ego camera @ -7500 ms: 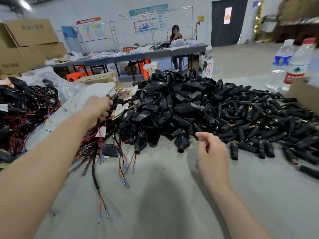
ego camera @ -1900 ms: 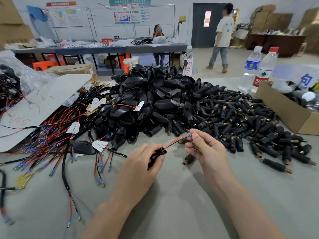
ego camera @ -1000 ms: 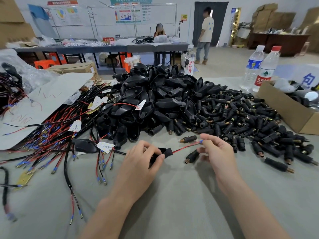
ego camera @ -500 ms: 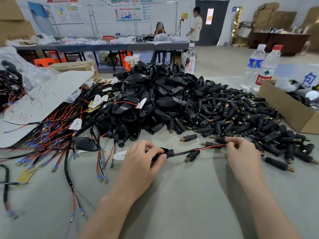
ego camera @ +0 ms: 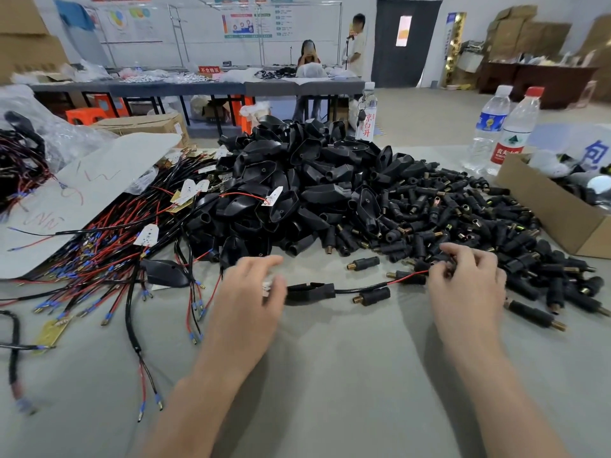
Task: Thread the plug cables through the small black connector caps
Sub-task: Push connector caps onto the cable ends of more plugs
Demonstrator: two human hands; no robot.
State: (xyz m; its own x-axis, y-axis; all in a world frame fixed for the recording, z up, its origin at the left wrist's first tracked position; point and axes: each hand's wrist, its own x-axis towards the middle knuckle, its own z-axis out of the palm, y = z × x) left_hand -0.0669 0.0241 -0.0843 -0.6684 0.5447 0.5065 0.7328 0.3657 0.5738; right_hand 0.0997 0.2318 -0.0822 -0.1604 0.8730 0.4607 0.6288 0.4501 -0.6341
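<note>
Here the plug cable stretches between both hands.

Two hands work at the near edge: the left hand and the right hand. One plug cable lies between them. Three caps lie loose there too, clear of the heap. The heaped caps on the right are too many to count. So are the larger black shells piled in the middle and the cables tangled on the left. There are three bottles, two at the far right and one at the far middle. One open box sits on the right. Two people are at the far end.
</note>
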